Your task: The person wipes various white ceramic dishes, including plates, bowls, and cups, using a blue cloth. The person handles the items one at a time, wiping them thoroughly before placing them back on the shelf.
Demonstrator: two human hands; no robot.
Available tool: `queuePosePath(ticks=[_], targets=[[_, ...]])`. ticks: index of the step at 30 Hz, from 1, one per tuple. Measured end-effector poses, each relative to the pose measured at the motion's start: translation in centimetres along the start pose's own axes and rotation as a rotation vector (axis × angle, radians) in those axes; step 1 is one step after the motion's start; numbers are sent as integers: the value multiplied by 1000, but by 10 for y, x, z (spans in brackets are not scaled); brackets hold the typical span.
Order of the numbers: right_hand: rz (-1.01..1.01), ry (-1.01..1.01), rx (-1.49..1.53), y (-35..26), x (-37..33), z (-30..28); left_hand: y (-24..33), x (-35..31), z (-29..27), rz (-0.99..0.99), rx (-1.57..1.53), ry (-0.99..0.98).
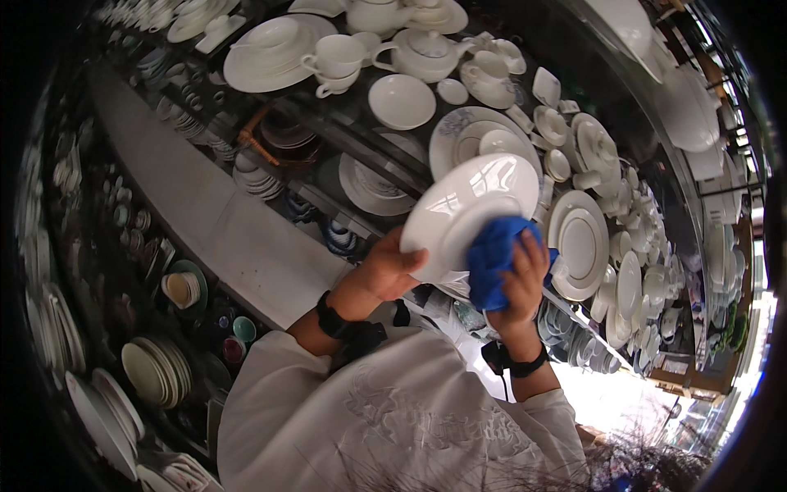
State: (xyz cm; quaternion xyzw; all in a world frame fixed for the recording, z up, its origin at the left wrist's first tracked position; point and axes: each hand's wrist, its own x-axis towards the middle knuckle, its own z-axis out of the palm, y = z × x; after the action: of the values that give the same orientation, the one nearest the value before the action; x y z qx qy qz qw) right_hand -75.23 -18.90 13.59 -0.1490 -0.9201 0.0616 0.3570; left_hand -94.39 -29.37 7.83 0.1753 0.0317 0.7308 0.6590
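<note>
A glossy white plate (459, 209) is held up tilted in front of me. My left hand (387, 269) grips its left rim, with the thumb on the upper face. Against the plate's lower right part, my right hand (525, 275) presses a crumpled blue cloth (494, 254), fingers bent over it. The cloth hides part of the plate's well and rim. Behind the plate, a larger patterned plate (447, 135) stands on the shelf.
Shelves ahead and to the right hold white crockery: a teapot (424, 56), stacked cups (338, 61), a bowl (402, 102) and a ringed plate (580, 246). A pale aisle floor (213, 221) runs at the left. Beyond it are more shelves with stacked plates (156, 371).
</note>
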Motion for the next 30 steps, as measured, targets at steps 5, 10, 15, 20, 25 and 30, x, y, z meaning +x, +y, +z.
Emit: queuePosePath(ticks=[5,10,15,20,25,30], targets=[[127,183,122,-11,30,29,-6,-11,-4,-48,80,91],[-45,-170,56,-56,36,28,26,-11,-3,1,-35,265],[-11,-108,147,-26,20,24,45,-4,16,145,34,134],[757,343,768,-18,20,24,40,-1,34,111,800,-139],[727,560,1525,-31,53,-14,48,23,53,190,1840,-654],[1211,435,1350,-17,6,-30,47,40,59,214,2052,-824]])
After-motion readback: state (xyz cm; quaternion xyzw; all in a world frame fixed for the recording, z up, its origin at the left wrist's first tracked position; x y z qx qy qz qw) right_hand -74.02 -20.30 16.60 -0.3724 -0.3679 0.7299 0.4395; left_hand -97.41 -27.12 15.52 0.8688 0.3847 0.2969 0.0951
